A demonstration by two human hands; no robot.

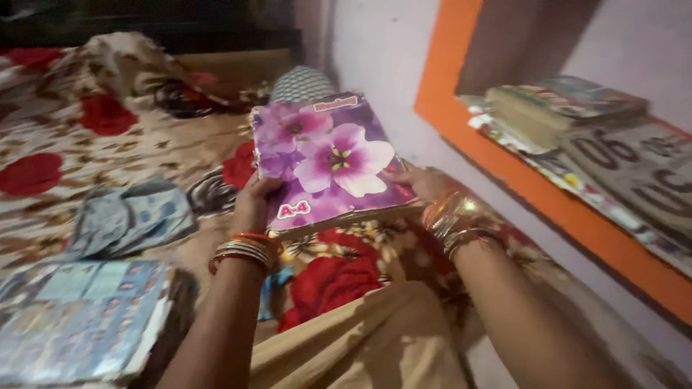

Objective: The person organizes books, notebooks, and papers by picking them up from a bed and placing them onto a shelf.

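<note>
Both hands gripped a purple flowered notebook (328, 162) above the bed (108, 151): left hand (254, 205) at its near corner, right hand (422, 184) at its right edge.

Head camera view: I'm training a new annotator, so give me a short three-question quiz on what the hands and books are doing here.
1. True or false: both hands hold the purple flowered notebook.
2. Where is the stack of books? A) in the orange-framed wall shelf B) on the floral bedsheet C) under the notebook
3. What lies on the bedsheet nearest the left hand, apart from the notebook?

Key:
1. True; the left hand grips its lower left edge, the right hand its right edge.
2. A
3. A folded blue-grey cloth.
</note>
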